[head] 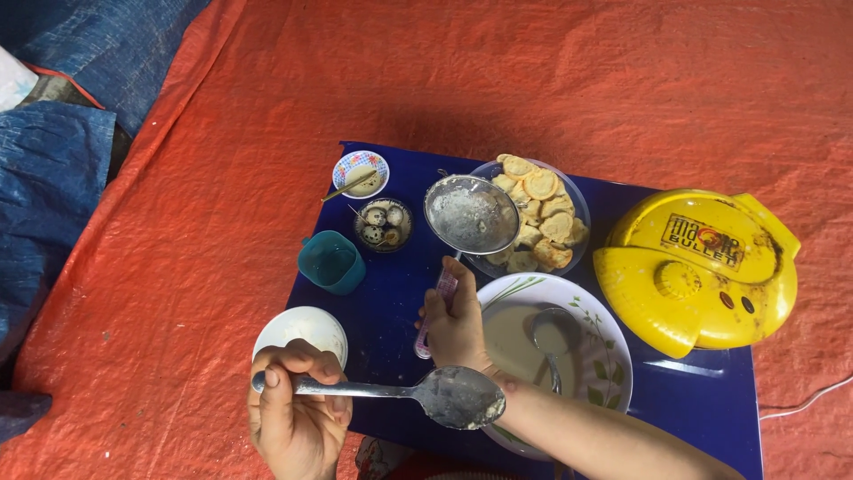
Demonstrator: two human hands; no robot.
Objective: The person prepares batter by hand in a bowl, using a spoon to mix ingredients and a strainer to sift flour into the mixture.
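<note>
My left hand (298,418) grips the handle of a metal spoon (458,397), held level with its floury bowl pointing right, just in front of my right wrist. My right hand (455,327) is closed on the pink handle of a round metal sieve (471,213). The sieve has white flour in it and sits over the edge of a glass plate of golden pastries (544,218). Right beside my right hand stands a large flowered white bowl (613,342) with pale batter and a ladle (551,336) in it.
All of it is on a low blue table (391,298) standing on an orange tarp (222,178). A white bowl (300,329), teal cup (330,262), dish of speckled eggs (384,224) and small saucer (360,172) stand left; a yellow appliance (697,267) right.
</note>
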